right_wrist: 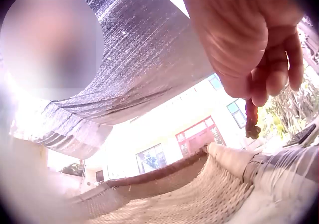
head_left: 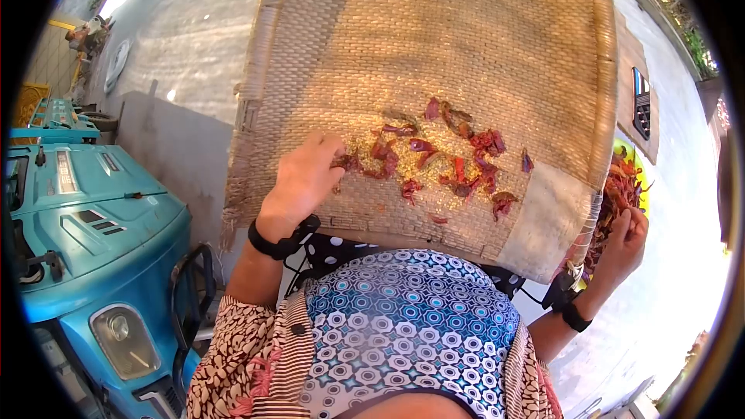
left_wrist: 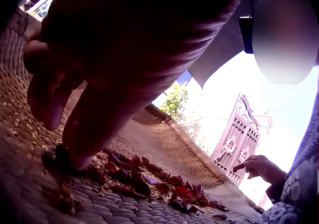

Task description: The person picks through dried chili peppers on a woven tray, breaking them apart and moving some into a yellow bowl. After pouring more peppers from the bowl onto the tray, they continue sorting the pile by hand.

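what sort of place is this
Probably an outdoor yard, perhaps at someone's home: there's a blue vehicle, a barred gate and a building with windows.

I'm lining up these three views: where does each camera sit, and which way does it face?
Head: on the head, facing forward and down at the tray and chillies; left hand, right hand and torso show.
Left wrist: on that wrist, looking past the left hand across the tray toward a gate; the right hand shows too.
Right wrist: on that wrist, looking past the right hand, over the tray's rim, at a building and canopy.
Shared: head and left wrist show both hands and the chillies.
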Demonstrator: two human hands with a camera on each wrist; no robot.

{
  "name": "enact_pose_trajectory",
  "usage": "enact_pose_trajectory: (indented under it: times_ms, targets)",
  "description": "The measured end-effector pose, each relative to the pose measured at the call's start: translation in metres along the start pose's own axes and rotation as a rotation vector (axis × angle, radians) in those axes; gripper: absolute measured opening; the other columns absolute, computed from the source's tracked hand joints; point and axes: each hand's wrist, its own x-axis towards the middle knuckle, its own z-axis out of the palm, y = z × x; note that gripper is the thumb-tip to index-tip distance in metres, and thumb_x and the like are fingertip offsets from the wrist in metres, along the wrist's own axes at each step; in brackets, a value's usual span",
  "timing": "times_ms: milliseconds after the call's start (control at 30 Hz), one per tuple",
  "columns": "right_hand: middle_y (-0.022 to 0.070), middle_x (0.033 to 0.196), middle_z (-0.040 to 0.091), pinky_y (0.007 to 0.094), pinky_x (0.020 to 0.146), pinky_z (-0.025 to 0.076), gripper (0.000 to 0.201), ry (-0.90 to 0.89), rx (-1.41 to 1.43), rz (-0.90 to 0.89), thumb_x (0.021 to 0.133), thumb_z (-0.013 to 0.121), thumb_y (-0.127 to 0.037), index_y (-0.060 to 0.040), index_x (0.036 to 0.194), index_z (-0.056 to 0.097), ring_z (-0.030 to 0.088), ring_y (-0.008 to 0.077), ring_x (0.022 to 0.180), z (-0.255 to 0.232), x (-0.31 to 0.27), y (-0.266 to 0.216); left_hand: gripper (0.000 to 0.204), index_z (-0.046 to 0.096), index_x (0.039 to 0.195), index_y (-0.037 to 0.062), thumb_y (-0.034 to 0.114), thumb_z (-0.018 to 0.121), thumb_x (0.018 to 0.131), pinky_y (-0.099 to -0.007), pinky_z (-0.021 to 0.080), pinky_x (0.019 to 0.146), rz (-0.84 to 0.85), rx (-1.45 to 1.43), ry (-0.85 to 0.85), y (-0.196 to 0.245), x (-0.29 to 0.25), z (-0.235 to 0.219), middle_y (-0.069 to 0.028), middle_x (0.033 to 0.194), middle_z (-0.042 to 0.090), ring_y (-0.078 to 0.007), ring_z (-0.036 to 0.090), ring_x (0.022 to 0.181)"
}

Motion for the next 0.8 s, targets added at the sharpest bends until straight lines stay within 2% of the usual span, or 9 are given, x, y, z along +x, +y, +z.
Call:
enact_pose_trajectory:
  times_ms: [100, 233, 300, 367, 433, 533, 600, 733, 800]
  targets:
    - [-0.0019, 0.082, 0.061, 0.0217, 0.066, 0.044, 0.014, 0.016, -0.035, 0.109, 0.098, 0.063, -0.011, -0.0040, 0.110, 0.066, 0.052, 0.0051, 0.071, -0.007, -0.002, 0.012, 0.019, 0.062, 0.096, 0.0082, 0.014, 0.073, 0.081, -0.0403, 0.050, 0.076, -0.003, -0.096, -0.064, -0.007, 0.000, 0.001, -0.0079, 0.093, 0.061, -0.0296, 0.063, 0.089]
    - [-0.0030, 0.079, 0.058, 0.0216, 0.065, 0.043, 0.015, -0.081, 0.237, 0.112, 0.097, 0.063, -0.010, -0.0049, 0.112, 0.066, 0.051, 0.0049, 0.070, 0.018, -0.020, -0.009, 0.016, 0.063, 0.092, 0.0069, 0.015, 0.074, 0.082, -0.0365, 0.049, 0.068, -0.010, -0.152, -0.065, -0.001, -0.001, -0.005, -0.0080, 0.087, 0.063, -0.0253, 0.064, 0.079]
    - [-0.0016, 0.079, 0.061, 0.0232, 0.065, 0.045, 0.017, -0.321, 0.369, 0.089, 0.095, 0.065, -0.007, -0.0044, 0.112, 0.066, 0.054, 0.0059, 0.071, 0.031, -0.035, -0.032, 0.016, 0.064, 0.091, 0.0064, 0.015, 0.075, 0.083, -0.0348, 0.048, 0.063, -0.064, -0.344, -0.138, 0.018, -0.001, -0.020, -0.0086, 0.084, 0.064, -0.0231, 0.064, 0.073]
    - [0.0046, 0.083, 0.068, 0.0266, 0.066, 0.049, 0.020, -0.602, 0.320, -0.226, 0.092, 0.068, -0.007, -0.0042, 0.112, 0.066, 0.062, 0.0119, 0.071, 0.046, -0.047, -0.064, 0.016, 0.065, 0.093, 0.0064, 0.015, 0.075, 0.084, -0.0341, 0.048, 0.060, 0.060, -0.426, -0.174, 0.037, -0.001, -0.023, -0.0088, 0.083, 0.065, -0.0218, 0.063, 0.070]
    - [0.0113, 0.087, 0.071, 0.0304, 0.068, 0.053, 0.024, -0.891, 0.360, -0.372, 0.090, 0.071, -0.010, -0.0042, 0.112, 0.065, 0.069, 0.0202, 0.076, 0.057, -0.055, -0.091, 0.017, 0.065, 0.093, 0.0067, 0.015, 0.076, 0.084, -0.0337, 0.048, 0.059, 0.207, -0.471, -0.187, 0.056, 0.000, -0.018, -0.0087, 0.082, 0.065, -0.0214, 0.063, 0.068]
    - [0.0131, 0.087, 0.071, 0.0323, 0.068, 0.054, 0.025, -1.128, 0.394, -0.320, 0.088, 0.073, -0.011, -0.0047, 0.111, 0.065, 0.071, 0.0247, 0.080, 0.073, -0.067, -0.115, 0.016, 0.065, 0.094, 0.0073, 0.015, 0.076, 0.084, -0.0334, 0.048, 0.059, 0.438, -0.506, -0.145, 0.082, 0.003, -0.003, -0.0083, 0.082, 0.065, -0.0223, 0.063, 0.069]
    - [0.0128, 0.085, 0.071, 0.0328, 0.069, 0.054, 0.025, -1.080, 0.485, -0.353, 0.088, 0.074, -0.012, -0.0043, 0.110, 0.064, 0.071, 0.0243, 0.079, 0.083, -0.076, -0.112, 0.015, 0.065, 0.093, 0.0073, 0.015, 0.075, 0.085, -0.0333, 0.048, 0.059, 0.562, -0.558, -0.066, 0.093, 0.006, 0.006, -0.0079, 0.082, 0.065, -0.0227, 0.063, 0.068]
    - [0.0115, 0.082, 0.069, 0.0314, 0.069, 0.053, 0.021, -1.011, 0.441, -0.234, 0.088, 0.073, -0.010, -0.0028, 0.106, 0.064, 0.069, 0.0211, 0.076, 0.071, -0.070, -0.107, 0.018, 0.063, 0.094, 0.0072, 0.015, 0.076, 0.083, -0.0358, 0.050, 0.066, 0.461, -0.580, -0.103, 0.095, 0.017, 0.009, -0.0087, 0.085, 0.063, -0.0242, 0.064, 0.076]
    - [0.0081, 0.079, 0.068, 0.0289, 0.068, 0.051, 0.017, -0.703, 0.295, -0.180, 0.088, 0.071, -0.008, -0.0028, 0.103, 0.064, 0.065, 0.0166, 0.070, 0.049, -0.054, -0.091, 0.020, 0.062, 0.095, 0.0072, 0.016, 0.076, 0.083, -0.0372, 0.050, 0.071, 0.340, -0.448, -0.097, 0.084, 0.033, 0.022, -0.0092, 0.087, 0.061, -0.0248, 0.063, 0.081]
